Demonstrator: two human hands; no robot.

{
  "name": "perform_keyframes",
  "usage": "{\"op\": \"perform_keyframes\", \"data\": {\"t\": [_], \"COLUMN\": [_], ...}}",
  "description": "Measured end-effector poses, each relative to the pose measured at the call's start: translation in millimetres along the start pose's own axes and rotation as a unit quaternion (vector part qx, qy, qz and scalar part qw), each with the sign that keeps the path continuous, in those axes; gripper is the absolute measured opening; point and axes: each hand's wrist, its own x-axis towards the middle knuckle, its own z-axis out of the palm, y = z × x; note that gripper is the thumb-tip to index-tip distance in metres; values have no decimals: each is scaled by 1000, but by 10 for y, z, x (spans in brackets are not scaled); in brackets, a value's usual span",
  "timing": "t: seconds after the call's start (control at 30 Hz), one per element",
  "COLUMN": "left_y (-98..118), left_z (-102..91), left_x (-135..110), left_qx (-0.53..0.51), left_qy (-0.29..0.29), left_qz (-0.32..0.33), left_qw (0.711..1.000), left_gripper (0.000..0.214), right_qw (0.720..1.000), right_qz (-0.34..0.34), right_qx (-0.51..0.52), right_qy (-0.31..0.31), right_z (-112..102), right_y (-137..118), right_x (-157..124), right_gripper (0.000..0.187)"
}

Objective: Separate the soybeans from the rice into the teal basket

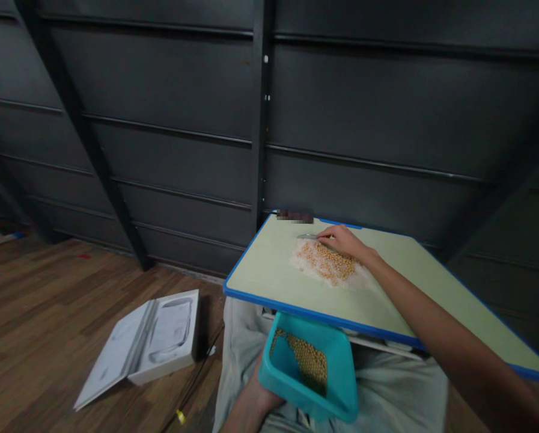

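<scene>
My right hand (344,242) is closed around a thin metal utensil that looks like a spoon (308,236), its end pointing left. It is over the far side of a pile of yellowish round beans (330,262) mixed with white grains that look like rice (303,260), spread on a pale green tabletop (260,273). In my lap, my left hand (267,391) grips a teal plastic container (341,355) from its lower left side; the fingers are mostly hidden behind it. Inside the tilted container lie many beans (312,364).
The folding table has a blue edge (269,302). A blurred dark object (295,216) lies at its far left corner. On the wooden floor (39,307) sits an open white box (172,337), with a dark cable (192,376) beside it. A dark panelled wall (183,90) rises behind the table.
</scene>
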Motion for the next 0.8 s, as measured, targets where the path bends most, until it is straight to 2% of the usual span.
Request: {"op": "perform_keyframes", "data": {"t": [0.13,0.4,0.5,0.63,0.73,0.8], "left_y": [1,65,69,49,15,-9], "left_z": [-11,179,180,115,44,-4], "left_x": [-3,-30,-44,-26,27,55], "left_qx": [12,50,48,40,33,30], "left_qy": [17,-25,-2,27,-28,-46], "left_qz": [-13,1,9,2,11,18], "left_qw": [1000,998,999,999,999,998], "left_gripper": [32,42,48,50,45,43], "right_qw": [999,997,997,999,1000,998], "right_qz": [-33,-46,-45,-39,-24,-2], "right_qx": [20,27,27,4,-4,-2], "right_qy": [-38,-58,-64,-29,12,61], "right_z": [-46,-118,-132,-144,-196,-269], "right_y": [-51,-113,-136,-175,-226,-286], "right_x": [-50,-160,-205,-235,-240,-282], "right_gripper": [26,27,26,23,27,27]}}
